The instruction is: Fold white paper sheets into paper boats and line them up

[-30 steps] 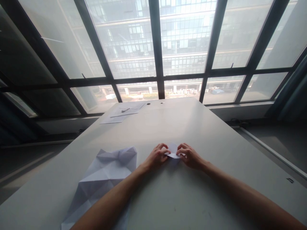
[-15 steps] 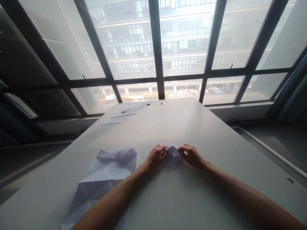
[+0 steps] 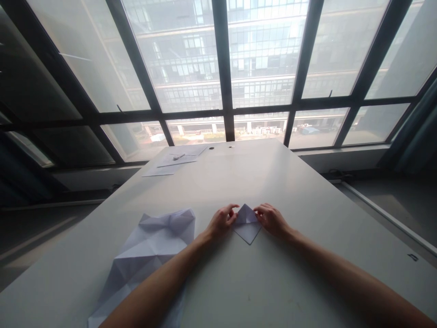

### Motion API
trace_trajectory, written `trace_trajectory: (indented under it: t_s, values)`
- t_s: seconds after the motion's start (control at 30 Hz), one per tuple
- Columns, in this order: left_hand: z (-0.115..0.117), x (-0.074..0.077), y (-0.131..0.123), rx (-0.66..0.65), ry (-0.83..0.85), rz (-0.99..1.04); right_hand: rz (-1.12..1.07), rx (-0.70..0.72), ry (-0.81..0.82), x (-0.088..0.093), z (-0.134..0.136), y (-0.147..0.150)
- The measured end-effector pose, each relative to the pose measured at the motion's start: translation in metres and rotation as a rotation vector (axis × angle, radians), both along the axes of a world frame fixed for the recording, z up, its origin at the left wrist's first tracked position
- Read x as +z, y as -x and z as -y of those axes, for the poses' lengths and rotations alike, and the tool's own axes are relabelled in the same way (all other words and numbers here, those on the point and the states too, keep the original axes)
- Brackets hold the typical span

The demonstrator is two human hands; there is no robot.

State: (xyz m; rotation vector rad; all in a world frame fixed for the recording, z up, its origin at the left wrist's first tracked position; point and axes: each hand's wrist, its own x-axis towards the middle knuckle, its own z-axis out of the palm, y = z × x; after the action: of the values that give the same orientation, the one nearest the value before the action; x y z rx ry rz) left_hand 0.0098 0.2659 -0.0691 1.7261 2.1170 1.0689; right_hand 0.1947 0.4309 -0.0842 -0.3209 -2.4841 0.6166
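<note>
Small white folded-paper diamond [image 3: 249, 231]: it sits on the broad white worktop [image 3: 221, 287], between the person's two hands, one corner pointing to the near side and one to the far. From where I stand, a crease runs across it from left to right, the far part in shadow and the near part paler.

I'd say a fold is being set or opened out here, with the flaps being lined up rather than pressed hard. The next move seems to call for light, even handling at both side corners, so the layers don't slip or the thin paper buckle.

The left hand [image 3: 221, 222] has its index finger stretched out and parted from the thumb, a clear gap between them; the thumb is at the diamond's left edge, apparently touching it. The right hand [image 3: 272, 222] is more curled, its fingers against the right edge; whether they pinch the paper or merely steady it, I can't tell.

To the left, partly behind the left forearm, lies a large white paper sheet covered in creases [image 3: 146, 248]. Flat white sheets [image 3: 162, 171] lie at the far left.
</note>
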Motion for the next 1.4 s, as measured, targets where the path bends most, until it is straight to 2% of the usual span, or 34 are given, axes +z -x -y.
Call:
trace_trajectory:
  t_s: [0.3,0.53,1.4]
  values:
    - [-0.0002,-0.0049,0.0008,-0.041,-0.128,-0.119,0.0,-0.001,-0.067,0.0001,0.0008,-0.0018]
    - [0.0019,-0.0021,0.0003,-0.139,-0.05,-0.316,0.023,0.046,-0.081,0.0021,0.0009,-0.0021]
    - [0.0019,-0.0038,-0.0006,-0.131,-0.069,-0.328,0.026,0.031,-0.072,-0.0012,-0.0005,-0.0013]
